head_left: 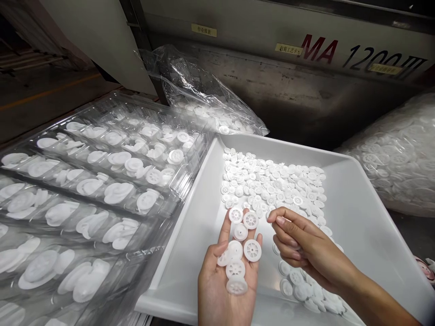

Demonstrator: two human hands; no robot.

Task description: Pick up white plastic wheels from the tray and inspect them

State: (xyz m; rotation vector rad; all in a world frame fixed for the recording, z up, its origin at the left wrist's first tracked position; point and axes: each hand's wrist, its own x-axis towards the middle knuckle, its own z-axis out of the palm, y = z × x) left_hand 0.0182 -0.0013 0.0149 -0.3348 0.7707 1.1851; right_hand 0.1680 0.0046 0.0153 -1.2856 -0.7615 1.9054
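Note:
My left hand is palm up over the white tray, fingers stretched out, with several small white plastic wheels lying on the palm and fingers. My right hand hovers just to the right of it, fingers curled, thumb and forefinger pinched together near the wheels on my left fingertips; whether it grips anything is unclear. A heap of white plastic wheels covers the far and right part of the tray, running under my right hand.
Clear plastic blister trays with white wheels in rows of pockets lie at the left. A clear bag of parts sits behind the tray, another full bag at right. A grey machine wall stands behind.

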